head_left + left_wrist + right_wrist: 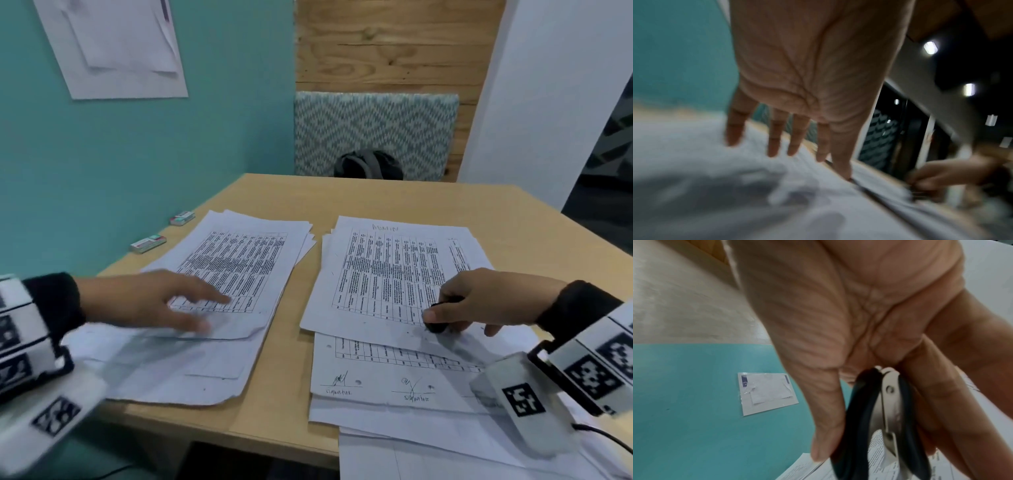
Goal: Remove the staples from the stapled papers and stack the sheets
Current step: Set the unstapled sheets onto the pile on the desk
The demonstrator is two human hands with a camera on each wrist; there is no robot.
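Two piles of printed sheets lie on the wooden table [376, 198]. The left pile [239, 260] has my left hand [171, 305] over its near part, fingers straight and spread, blurred by motion; in the left wrist view the left hand [795, 142] hovers just above the white paper [715, 178]. The right pile [387, 274] carries my right hand [479, 301] on its near right part. That hand grips a black staple remover [436, 325] against the top sheet. In the right wrist view the staple remover [875, 418] shows black handles and metal jaws between thumb and fingers.
Two small staple boxes [148, 243] [182, 218] sit by the teal wall at the table's left edge. More sheets [394, 377] with signatures lie under the right pile and overhang the near edge. A patterned chair [373, 133] with a dark bag [368, 164] stands behind the table.
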